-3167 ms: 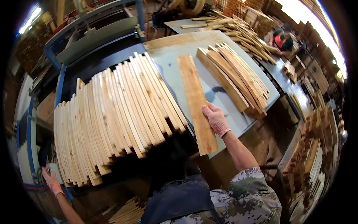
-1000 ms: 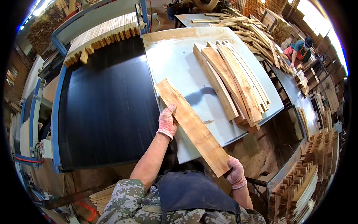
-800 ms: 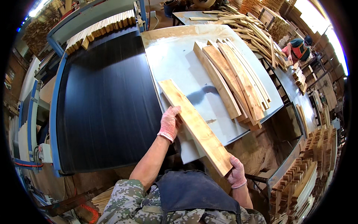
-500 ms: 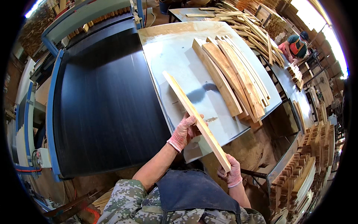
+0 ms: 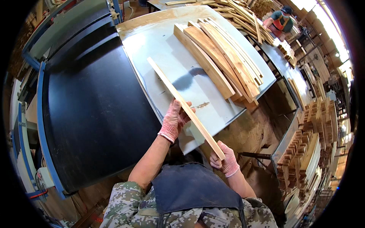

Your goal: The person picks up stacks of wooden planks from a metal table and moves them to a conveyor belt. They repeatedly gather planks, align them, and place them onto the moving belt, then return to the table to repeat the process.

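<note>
A long, pale wooden slat point(image 5: 186, 108) slants across in front of me, its far end over the light grey tabletop point(image 5: 148, 41). My left hand point(image 5: 175, 119), in a pinkish knit glove, supports it near the middle, thumb on one side and fingers on the other. Around the near end, my right hand point(image 5: 225, 159), gloved alike, is closed. To the right on the tabletop lies a stack of curved wooden boards point(image 5: 228, 62), apart from the held slat.
A machine with a wide black conveyor belt point(image 5: 91, 110) and blue frame stands left of the table. Loose wood strips point(image 5: 243, 19) pile up behind. A co-worker point(image 5: 281, 22) is at the far right. Stacked wood pieces point(image 5: 304, 152) stand at the lower right.
The slat has rolled in my hands, showing a narrower edge upward. My view has shifted, so the table and belt appear farther left and higher. Both hands keep their hold.
</note>
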The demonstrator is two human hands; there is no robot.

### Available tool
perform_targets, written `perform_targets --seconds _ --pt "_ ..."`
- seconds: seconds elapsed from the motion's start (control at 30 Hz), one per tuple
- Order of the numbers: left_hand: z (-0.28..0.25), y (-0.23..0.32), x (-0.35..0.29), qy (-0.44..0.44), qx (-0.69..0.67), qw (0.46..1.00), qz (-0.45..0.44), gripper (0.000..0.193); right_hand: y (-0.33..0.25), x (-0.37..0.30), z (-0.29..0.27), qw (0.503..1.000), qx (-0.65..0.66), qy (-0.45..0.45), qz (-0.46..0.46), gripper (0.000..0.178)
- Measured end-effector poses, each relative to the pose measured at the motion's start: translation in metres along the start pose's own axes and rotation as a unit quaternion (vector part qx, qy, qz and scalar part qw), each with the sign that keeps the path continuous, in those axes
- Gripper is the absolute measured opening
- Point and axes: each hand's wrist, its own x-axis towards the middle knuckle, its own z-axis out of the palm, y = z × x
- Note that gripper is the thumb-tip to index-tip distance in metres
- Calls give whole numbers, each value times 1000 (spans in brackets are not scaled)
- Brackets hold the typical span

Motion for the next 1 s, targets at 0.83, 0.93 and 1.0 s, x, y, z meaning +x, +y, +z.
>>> perform_targets --seconds 0.83,0.93,1.0 --pt "15 -11 -6 -9 -3 998 65 49 3 -34 -5 992 86 -55 -73 63" --pt "6 -10 -2 -38 -61 997 36 46 5 -36 -4 992 107 -42 -45 62" --pt "1 -9 -1 -57 -79 995 31 45 7 -34 -4 996 36 -52 -62 65"
